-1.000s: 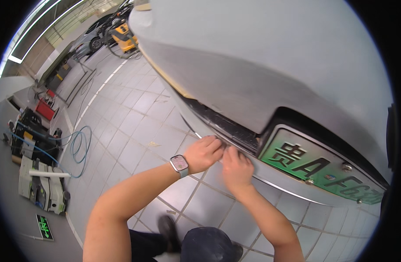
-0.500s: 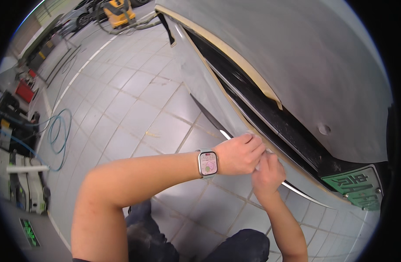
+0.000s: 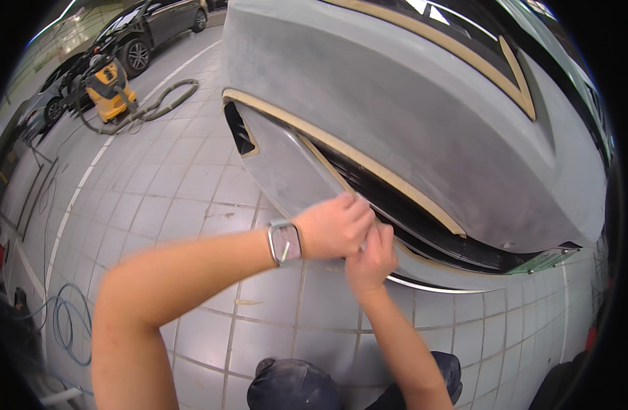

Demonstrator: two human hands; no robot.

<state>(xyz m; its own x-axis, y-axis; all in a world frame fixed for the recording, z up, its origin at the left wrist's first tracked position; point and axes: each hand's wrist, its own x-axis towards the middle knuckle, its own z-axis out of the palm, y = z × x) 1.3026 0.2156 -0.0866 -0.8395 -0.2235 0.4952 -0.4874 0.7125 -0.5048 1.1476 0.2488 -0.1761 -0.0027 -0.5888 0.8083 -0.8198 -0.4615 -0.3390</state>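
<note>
My left hand [image 3: 334, 225], with a square watch on the wrist, has curled fingers at the lower edge of a matte grey bumper [image 3: 396, 123], beside a dark grille slot [image 3: 423, 229]. My right hand [image 3: 372, 263] is just below and right of it, fingers pinched, nearly touching it. What their fingertips hold is hidden and too small to make out. Tan masking tape [image 3: 403, 184] borders the slot, and a narrow tape strip [image 3: 324, 160] runs down toward my fingers. A bright trim strip [image 3: 444, 289] edges the bumper's bottom. The green number plate [image 3: 543, 260] is seen edge-on at the right.
A yellow-and-black vacuum [image 3: 109, 96] with a coiled hose [image 3: 177, 96] stands at upper left, near parked cars [image 3: 150, 34]. A blue hose [image 3: 71, 321] and metal frame [image 3: 27, 198] lie left. My bent knee [image 3: 293, 386] is below, on the tiled floor [image 3: 197, 287].
The view has swung to show more of the bumper's upper part and the cars behind. My hands stay close together at the bumper's lower edge, moving along it slightly.
</note>
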